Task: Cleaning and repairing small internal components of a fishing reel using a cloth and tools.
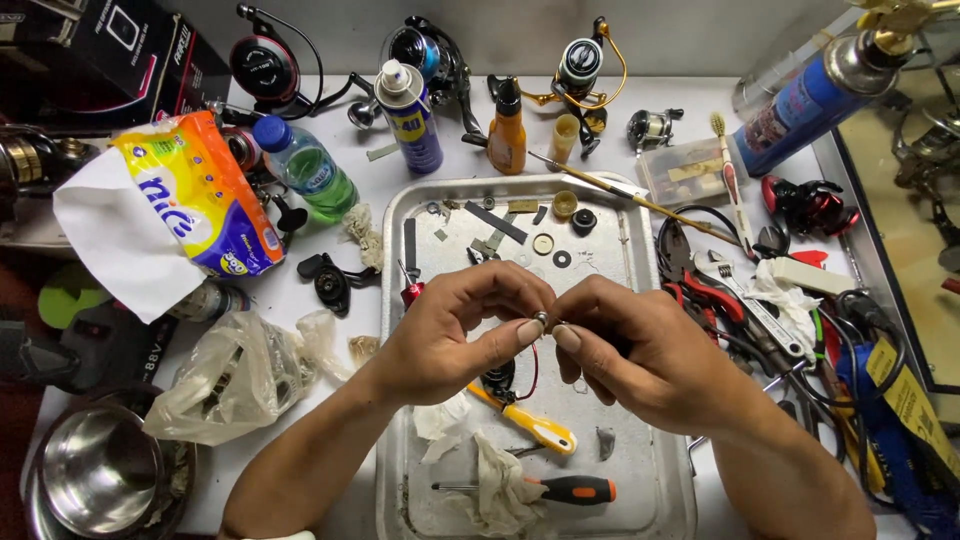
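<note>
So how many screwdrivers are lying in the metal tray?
2. A yellow-handled one lies just below the hands, and an orange-and-black one lies near the tray's front edge. The hands may hide others.

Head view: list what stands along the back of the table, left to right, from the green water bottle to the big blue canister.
Green water bottle → blue spray can → orange squeeze bottle → small yellow tube → small silver reel → big blue canister.
</note>
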